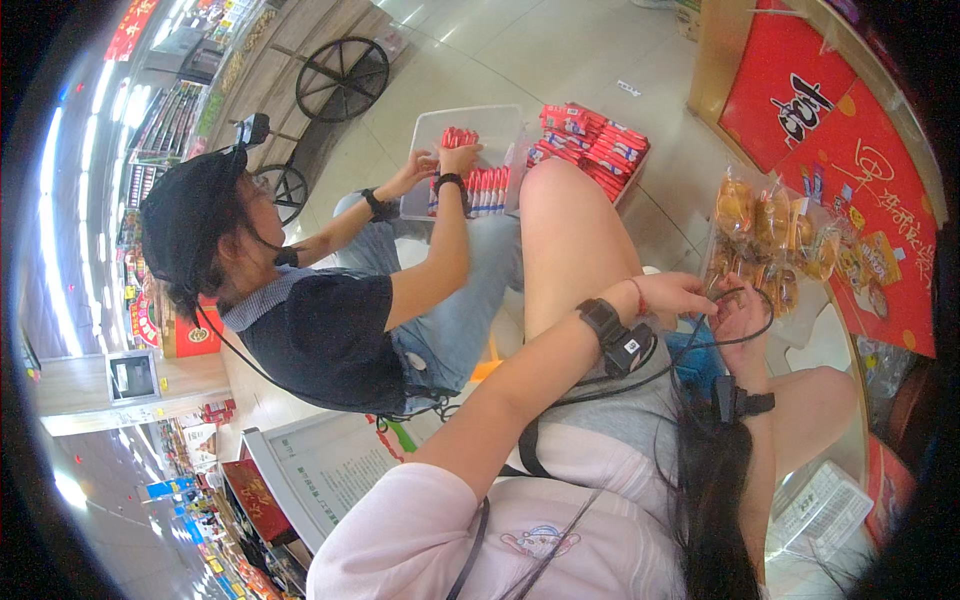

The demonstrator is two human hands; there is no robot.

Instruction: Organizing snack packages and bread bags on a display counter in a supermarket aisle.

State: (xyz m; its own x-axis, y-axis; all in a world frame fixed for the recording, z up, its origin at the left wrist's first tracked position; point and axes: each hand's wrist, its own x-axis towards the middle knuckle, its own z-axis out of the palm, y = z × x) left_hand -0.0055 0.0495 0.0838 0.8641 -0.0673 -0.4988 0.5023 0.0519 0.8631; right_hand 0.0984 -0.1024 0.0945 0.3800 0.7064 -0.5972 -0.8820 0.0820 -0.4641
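My left hand (671, 292) reaches across my lap, its fingertips beside a looped black cable (770, 319). Just right of it, my right hand (739, 319) is raised with curled fingers, and the cable passes across it. Whether either hand grips the cable or something thin is unclear. Both wrists wear black strapped devices; the left one (626, 349) has a cable beside it. Directly beyond my fingers are clear-wrapped bread buns (757, 217), close to my right fingertips. A blue object (694, 352) shows behind the cable, partly hidden.
A co-worker (322, 330) in a cap sits at my left, both hands at a clear plastic bin (480, 120) holding red packets (487, 191). More red packets (592, 142) fill a box beside it. A wheeled wooden display (262, 82) and a red printed panel (847, 150) flank the tiled floor.
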